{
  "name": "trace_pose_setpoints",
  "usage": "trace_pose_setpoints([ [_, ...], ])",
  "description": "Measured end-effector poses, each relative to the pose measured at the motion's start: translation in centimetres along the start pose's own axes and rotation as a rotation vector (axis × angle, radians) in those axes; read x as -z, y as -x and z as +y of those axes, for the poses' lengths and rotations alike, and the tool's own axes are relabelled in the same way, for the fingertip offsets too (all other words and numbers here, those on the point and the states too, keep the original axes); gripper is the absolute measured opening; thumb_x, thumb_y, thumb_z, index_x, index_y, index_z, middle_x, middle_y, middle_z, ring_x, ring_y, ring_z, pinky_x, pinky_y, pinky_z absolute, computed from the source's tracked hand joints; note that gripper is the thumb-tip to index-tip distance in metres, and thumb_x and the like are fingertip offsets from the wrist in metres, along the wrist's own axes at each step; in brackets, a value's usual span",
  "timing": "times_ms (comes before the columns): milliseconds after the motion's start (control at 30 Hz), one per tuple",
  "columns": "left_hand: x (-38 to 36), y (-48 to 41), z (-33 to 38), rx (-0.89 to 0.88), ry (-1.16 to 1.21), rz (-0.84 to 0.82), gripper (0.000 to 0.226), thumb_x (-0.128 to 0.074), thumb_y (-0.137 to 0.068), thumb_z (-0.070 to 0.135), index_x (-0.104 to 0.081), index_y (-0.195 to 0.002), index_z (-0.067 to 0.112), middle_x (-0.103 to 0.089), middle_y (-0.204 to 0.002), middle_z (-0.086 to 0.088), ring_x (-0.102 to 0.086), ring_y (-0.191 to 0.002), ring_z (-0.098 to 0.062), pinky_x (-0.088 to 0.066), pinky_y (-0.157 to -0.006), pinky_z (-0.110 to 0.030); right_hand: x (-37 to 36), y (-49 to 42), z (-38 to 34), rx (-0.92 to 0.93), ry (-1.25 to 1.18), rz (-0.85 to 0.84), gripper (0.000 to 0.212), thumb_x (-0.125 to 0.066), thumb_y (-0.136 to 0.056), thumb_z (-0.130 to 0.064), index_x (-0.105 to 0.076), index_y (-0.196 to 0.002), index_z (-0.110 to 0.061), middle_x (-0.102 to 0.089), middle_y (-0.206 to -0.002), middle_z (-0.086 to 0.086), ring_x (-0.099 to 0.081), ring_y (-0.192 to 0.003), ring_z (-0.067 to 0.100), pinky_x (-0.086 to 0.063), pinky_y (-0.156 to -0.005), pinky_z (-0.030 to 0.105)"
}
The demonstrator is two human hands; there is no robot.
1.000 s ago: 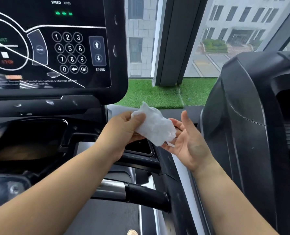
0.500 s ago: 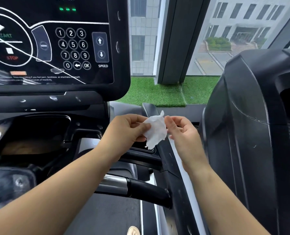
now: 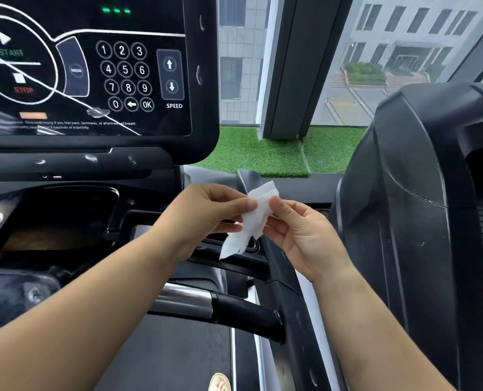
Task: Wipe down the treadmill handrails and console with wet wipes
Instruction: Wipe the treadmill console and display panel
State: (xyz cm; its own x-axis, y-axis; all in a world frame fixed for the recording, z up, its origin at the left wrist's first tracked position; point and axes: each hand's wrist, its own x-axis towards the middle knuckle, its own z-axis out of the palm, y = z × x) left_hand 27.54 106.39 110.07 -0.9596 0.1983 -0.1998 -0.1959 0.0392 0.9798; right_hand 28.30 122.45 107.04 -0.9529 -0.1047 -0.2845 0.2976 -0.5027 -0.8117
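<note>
Up at left looms the treadmill console, the black handrail below it; between them, in mid-air, the left hand and right hand each pinch the crumpled white wet wipe near its top

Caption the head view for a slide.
Left hand and right hand pinch a white wet wipe near the treadmill console.

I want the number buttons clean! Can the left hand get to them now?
Probably yes. The left hand pinches the wipe together with the right hand, just below the console, and nothing stands between it and the number buttons. The right hand might need to let go first.
</note>
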Motion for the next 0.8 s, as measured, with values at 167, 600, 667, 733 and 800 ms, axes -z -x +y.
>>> trace_pose_setpoints([
  [167, 0.9, -0.6, 0.2, 0.126, 0.234, 0.06, 0.013, -0.064, -0.082, 0.011, -0.06, -0.069, 0.013, -0.068, -0.07, -0.002, -0.065, -0.061, -0.012, -0.057, -0.058, -0.024, 1.0, -0.1, -1.2, -0.02, -0.006, -0.005, 0.018, -0.056, -0.084, -0.004, -0.062, -0.068, -0.008, -0.066, -0.064, 0.005, -0.064, -0.058, 0.014, -0.058, -0.064, 0.03],
  [600, -0.1, -2.1, 0.4, 0.284, -0.016, -0.03, 0.043, -0.071, -0.057, 0.051, -0.069, -0.082, 0.015, -0.07, -0.075, -0.001, -0.063, -0.066, -0.015, -0.05, -0.068, -0.027, 0.1, -1.5, -0.5, 0.085, 0.177, 0.123, 0.018, -0.038, -0.096, -0.003, -0.056, -0.095, -0.004, -0.062, -0.071, 0.006, -0.057, -0.061, 0.014, -0.047, -0.054, 0.024],
  [667, -0.2, -2.3, 0.2, 0.242, -0.061, -0.053, 0.019, -0.079, -0.065, 0.027, -0.066, -0.075, 0.016, -0.067, -0.069, 0.001, -0.06, -0.06, -0.013, -0.047, -0.054, -0.019, 0.5, -1.8, -0.5, 0.065, 0.121, 0.131, 0.027, -0.04, -0.095, -0.01, -0.058, -0.107, 0.006, -0.062, -0.085, 0.016, -0.058, -0.075, 0.024, -0.047, -0.063, 0.03],
  [733, -0.1, -2.6, -0.4, 0.177, -0.072, 0.039, 0.021, -0.081, -0.067, 0.012, -0.066, -0.081, 0.017, -0.067, -0.075, 0.001, -0.06, -0.065, -0.014, -0.048, -0.055, -0.021, 1.2, -1.7, -0.4, 0.002, 0.085, 0.091, 0.044, -0.05, -0.093, -0.035, -0.06, -0.112, 0.004, -0.064, -0.09, 0.016, -0.061, -0.079, 0.024, -0.048, -0.063, 0.03],
  [800, -0.1, -2.9, -1.1, 0.073, -0.144, 0.147, 0.039, -0.085, -0.064, 0.011, -0.066, -0.097, 0.02, -0.067, -0.09, 0.0, -0.062, -0.074, -0.016, -0.053, -0.065, -0.025, 1.9, -1.7, -0.1, -0.01, 0.205, 0.034, 0.06, -0.068, -0.076, -0.051, -0.061, -0.112, -0.003, -0.069, -0.094, 0.009, -0.065, -0.083, 0.02, -0.053, -0.067, 0.032],
])
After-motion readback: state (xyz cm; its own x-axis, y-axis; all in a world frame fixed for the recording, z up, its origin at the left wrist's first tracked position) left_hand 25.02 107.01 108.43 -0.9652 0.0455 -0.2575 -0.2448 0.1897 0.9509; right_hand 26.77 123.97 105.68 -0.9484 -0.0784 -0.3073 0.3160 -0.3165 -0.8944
